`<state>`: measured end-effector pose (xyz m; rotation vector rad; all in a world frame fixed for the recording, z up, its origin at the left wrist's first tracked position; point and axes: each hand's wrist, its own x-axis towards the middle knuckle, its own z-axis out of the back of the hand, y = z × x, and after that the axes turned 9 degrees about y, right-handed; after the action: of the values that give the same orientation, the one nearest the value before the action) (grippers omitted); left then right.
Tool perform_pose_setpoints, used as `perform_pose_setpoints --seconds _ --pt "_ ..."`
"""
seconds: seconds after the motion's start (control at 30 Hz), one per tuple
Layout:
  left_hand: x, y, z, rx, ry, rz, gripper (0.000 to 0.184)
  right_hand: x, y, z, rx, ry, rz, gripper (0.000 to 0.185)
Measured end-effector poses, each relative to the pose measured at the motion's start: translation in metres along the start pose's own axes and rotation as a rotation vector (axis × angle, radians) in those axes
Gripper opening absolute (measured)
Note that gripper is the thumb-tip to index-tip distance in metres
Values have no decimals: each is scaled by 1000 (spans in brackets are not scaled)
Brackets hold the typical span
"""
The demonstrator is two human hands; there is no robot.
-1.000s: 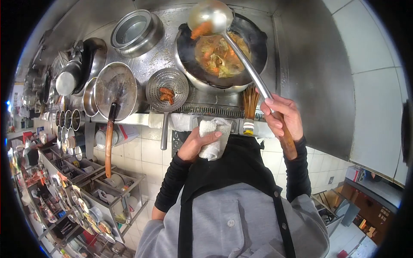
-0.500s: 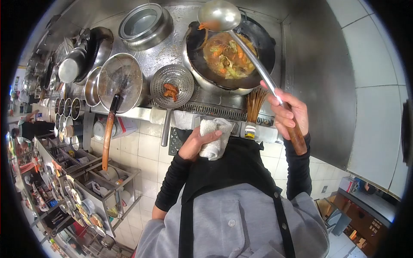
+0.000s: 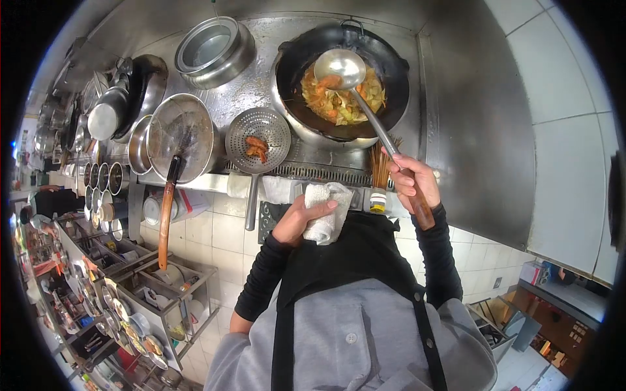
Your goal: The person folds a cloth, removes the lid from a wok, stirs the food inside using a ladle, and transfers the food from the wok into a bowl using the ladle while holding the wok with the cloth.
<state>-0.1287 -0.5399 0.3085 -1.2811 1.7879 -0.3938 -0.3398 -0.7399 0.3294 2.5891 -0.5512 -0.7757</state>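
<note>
At the upper left of the frame, pans [image 3: 104, 122] stand stacked, with a sieve [image 3: 181, 140] beside them, its wooden handle pointing down past the counter edge. Right of these sit a pot [image 3: 188, 70], near the top, and a skimmer [image 3: 275, 125] holding a few brown pieces [image 3: 257, 148].

At the centre, the left hand [image 3: 297, 220] grips a folded cloth [image 3: 319, 220], thumb laid across it; its other fingers are mostly hidden. It rests close to the apron [image 3: 345, 251], below the counter edge and well apart from the wok [image 3: 388, 62].

The wok fills the upper middle, with food [image 3: 352, 107] at its bottom. Over it slants the ladle [image 3: 376, 124], bowl at the upper left end, wooden grip at the lower right. An orange piece shows at the bowl's lower edge; whether it lies in the bowl or below, I cannot tell.

Just below the wok, a bundle of sticks [image 3: 379, 171] stands beside the ladle's shaft. The right hand [image 3: 414, 182], far nearer the food, has its fingers wrapped around the ladle where metal meets wood; the bowl lies up and left of them, along the shaft's long axis.
</note>
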Motion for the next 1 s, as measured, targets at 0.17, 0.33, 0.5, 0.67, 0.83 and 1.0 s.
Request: perform_pose_setpoints --seconds 0.17,0.33,0.5,0.67,0.83,1.0 --pt "-1 -5 -1 10 26 20 44 -22 8 -46 -126 18 27 32" --pt "-2 -10 1 56 76 20 45 -31 16 -89 -277 55 -53 41" --pt "-10 -16 0 63 109 -22 45 -9 2 -90 -383 106 -198 36" --pt "-17 -19 4 135 115 -64 52 54 -35 -47 -548 209 -327 17" --pt "-28 -20 15 125 57 -18 62 94 -80 10 -1791 365 316 53" --pt "-33 -18 28 24 -1 -18 64 43 -76 -19 -1856 212 331 67"
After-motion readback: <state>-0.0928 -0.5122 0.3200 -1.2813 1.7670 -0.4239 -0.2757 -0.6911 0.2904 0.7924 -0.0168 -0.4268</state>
